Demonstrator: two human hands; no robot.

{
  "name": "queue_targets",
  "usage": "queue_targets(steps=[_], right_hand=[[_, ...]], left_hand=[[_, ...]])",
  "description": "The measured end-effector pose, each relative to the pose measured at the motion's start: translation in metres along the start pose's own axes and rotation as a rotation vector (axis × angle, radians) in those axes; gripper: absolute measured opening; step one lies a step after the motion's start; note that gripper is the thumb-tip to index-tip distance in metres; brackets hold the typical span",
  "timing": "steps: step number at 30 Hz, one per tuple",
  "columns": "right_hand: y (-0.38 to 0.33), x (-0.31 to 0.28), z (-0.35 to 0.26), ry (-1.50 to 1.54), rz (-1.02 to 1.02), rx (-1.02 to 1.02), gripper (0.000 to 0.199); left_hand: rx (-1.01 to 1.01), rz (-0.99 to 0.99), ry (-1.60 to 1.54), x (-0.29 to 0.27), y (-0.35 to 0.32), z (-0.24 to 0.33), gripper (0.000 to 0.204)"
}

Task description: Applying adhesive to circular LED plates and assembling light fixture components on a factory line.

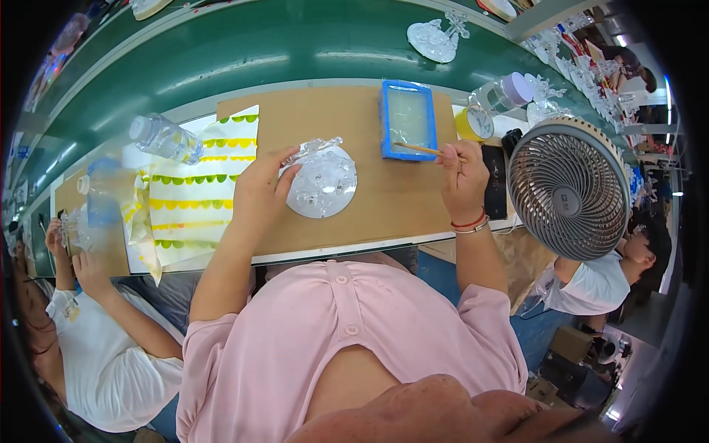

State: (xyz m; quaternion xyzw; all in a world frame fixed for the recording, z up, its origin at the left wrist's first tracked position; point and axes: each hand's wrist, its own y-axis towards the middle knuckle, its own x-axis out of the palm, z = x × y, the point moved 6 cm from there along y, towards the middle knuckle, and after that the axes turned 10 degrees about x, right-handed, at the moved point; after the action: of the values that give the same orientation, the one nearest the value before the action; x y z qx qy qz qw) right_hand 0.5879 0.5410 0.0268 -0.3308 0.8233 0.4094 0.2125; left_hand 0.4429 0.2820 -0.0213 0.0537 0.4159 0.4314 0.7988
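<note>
My left hand [264,184] is closed on a clear plastic piece [317,145] at the far edge of a round white base [332,193]. Clear parts stand on that base, which lies on the brown board in front of me. Pinched in my right hand [465,177] is a thin wooden stick [418,148], its tip over the near part of a blue-rimmed tray [385,122]. A pale, see-through layer fills the tray. Whether the stick's tip touches it, I cannot tell.
A fan [569,188] stands at the right beside a dark phone [496,181]. Behind the phone are a tape roll [474,123] and a lidded jar [502,92]. A bottle [166,138] lies on patterned paper [199,192] at left. Co-workers sit on both sides.
</note>
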Motion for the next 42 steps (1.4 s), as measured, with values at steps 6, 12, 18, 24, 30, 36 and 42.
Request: queue_targets(steps=[6,12,18,24,30,36,42], right_hand=[[0.003,0.002,-0.008,-0.07,-0.128,-0.123,0.016],[0.004,0.004,0.003,0.011,-0.15,-0.054,0.016],[-0.007,-0.016,0.015,0.154,-0.076,0.054,0.019],[-0.04,-0.036,0.003,0.533,0.156,0.145,0.027],[-0.066,0.001,-0.035,0.498,-0.1,0.067,0.026],[-0.068,0.033,-0.055,0.332,-0.277,-0.101,0.021],[-0.063,0.054,-0.073,0.155,-0.261,-0.341,0.01]], left_hand=[[0.04,0.077,-0.002,0.004,0.003,0.0,0.017],[0.007,0.117,-0.004,-0.005,0.004,0.007,0.018],[-0.025,0.073,-0.03,-0.009,-0.001,-0.001,0.021],[-0.021,0.099,-0.039,-0.006,-0.001,-0.003,0.022],[0.054,0.094,-0.006,-0.006,0.001,0.003,0.02],[0.014,0.046,0.016,-0.005,-0.001,0.003,0.021],[0.134,0.123,0.055,-0.006,0.002,0.009,0.015]])
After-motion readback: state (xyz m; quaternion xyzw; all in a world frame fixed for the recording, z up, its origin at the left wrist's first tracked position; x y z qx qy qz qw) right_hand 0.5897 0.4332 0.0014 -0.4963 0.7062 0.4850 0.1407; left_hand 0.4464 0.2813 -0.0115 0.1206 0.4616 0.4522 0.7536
